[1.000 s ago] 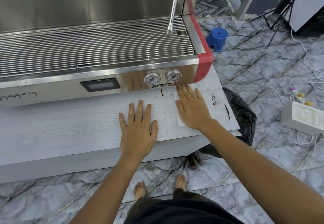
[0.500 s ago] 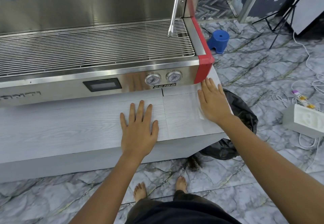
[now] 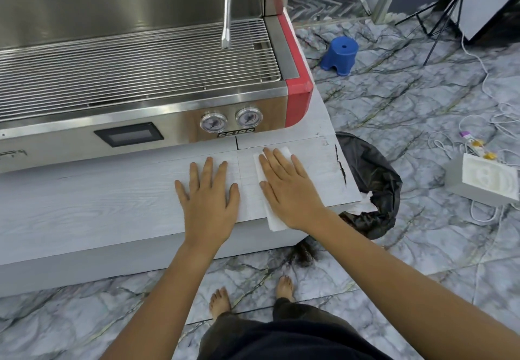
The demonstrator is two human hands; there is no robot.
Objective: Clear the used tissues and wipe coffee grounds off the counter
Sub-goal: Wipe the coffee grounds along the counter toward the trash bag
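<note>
A white tissue (image 3: pixel 263 188) lies flat on the pale wood-grain counter (image 3: pixel 98 210), just right of the frame's centre, its lower corner hanging past the counter's front edge. The right hand (image 3: pixel 289 188) presses down on it, fingers straight and spread, palm flat, nothing curled round the paper. Just beside it to the left, the left hand (image 3: pixel 208 199) rests flat on the bare counter, fingers likewise straight and relaxed, holding nothing; the two hands are near but apart.

To the right of the tissue, along the counter's right edge, runs a dark streak of coffee grounds (image 3: pixel 341 166), with a few faint specks above it. Past that edge, on the floor at centre right, stands a bin lined with a black trash bag (image 3: pixel 371 179); a crumpled used tissue (image 3: pixel 365 204) sits at its near rim, touching the counter's corner.

Behind the hands, filling the upper left of the frame, is a stainless espresso machine (image 3: pixel 140 49) with a red corner panel, a wire drip grate, two round pressure gauges (image 3: pixel 230 120) and a small dark display. Its steam wand (image 3: pixel 226 7) hangs down over the grate.

On the marbled floor, a blue plastic stool (image 3: pixel 340 55) stands upper right, a white box (image 3: pixel 482 182) with cables lies at the far right, and the person's bare feet show at bottom centre.
</note>
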